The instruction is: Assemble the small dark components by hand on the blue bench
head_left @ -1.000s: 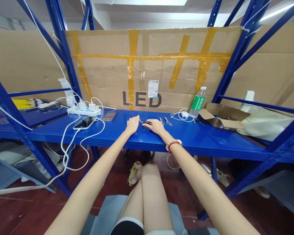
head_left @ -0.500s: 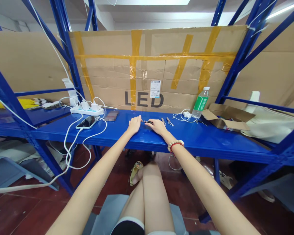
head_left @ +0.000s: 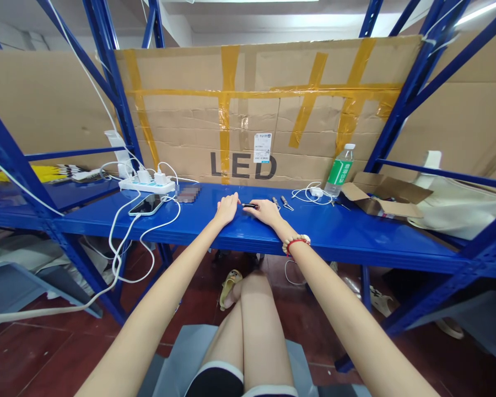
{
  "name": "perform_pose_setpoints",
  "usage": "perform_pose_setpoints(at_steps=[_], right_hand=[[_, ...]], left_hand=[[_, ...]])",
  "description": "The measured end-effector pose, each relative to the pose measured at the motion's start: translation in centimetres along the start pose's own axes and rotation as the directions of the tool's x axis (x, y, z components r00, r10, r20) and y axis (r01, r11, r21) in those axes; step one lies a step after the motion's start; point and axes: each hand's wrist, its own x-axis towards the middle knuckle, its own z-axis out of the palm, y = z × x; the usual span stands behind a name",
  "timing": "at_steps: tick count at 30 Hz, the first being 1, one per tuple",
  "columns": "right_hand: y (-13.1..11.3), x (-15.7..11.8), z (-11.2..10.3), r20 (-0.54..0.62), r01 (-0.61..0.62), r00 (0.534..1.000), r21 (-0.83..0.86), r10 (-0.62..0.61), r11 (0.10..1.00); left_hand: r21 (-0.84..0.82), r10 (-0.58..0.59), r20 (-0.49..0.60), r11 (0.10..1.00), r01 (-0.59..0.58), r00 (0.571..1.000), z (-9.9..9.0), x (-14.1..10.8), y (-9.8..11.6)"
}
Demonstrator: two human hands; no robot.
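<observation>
The right hand grips a slim black object at mid-frame, probably kept low over the tabletop for steadiness. Beside it, the left hand lies flat, seemingly bracing.

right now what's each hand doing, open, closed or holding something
Left hand: cannot be told; its underside is hidden, nothing visibly held.
Right hand: closed on a slim black object.
</observation>
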Motion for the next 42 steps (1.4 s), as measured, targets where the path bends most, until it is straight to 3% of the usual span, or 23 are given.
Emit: perform_pose_setpoints(at_steps=[42], right_hand=[[0.27,0.17,0.20,0.030,-0.028,0.999,0.016,0.028,0.999]], left_hand=[[0.021,0.013,0.010,1.000,-0.013,1.000,0.03,0.05,-0.14]])
